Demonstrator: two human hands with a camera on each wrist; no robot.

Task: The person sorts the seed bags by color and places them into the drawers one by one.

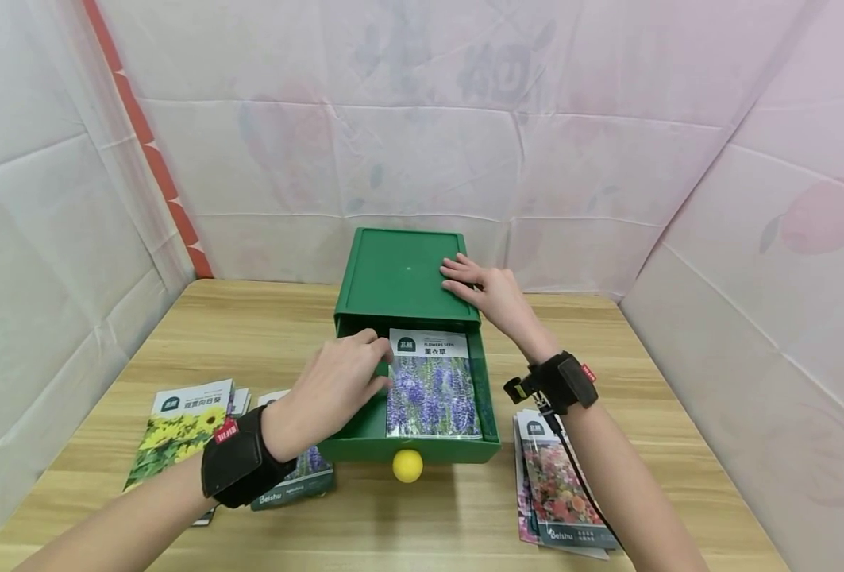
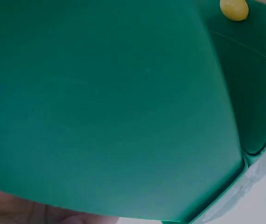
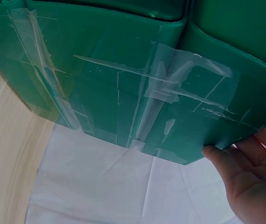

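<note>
Wooden table | green drawer box open | lavender seed packet inside

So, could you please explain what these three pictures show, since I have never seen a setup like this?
There is no machine: a person works with bare hands and wears three cameras. The large picture comes from the head and looks down at a wooden table. The other two come from black wrist straps, so close that they show mostly green plastic.

On the table stands a green drawer box with its drawer pulled out; the drawer has a yellow knob. A lavender seed packet lies inside.

The left hand touches that packet's edge. The right hand rests flat on the box top. More packets lie nearby: sunflower packets on the left, pink-flower packets on the right.
</note>
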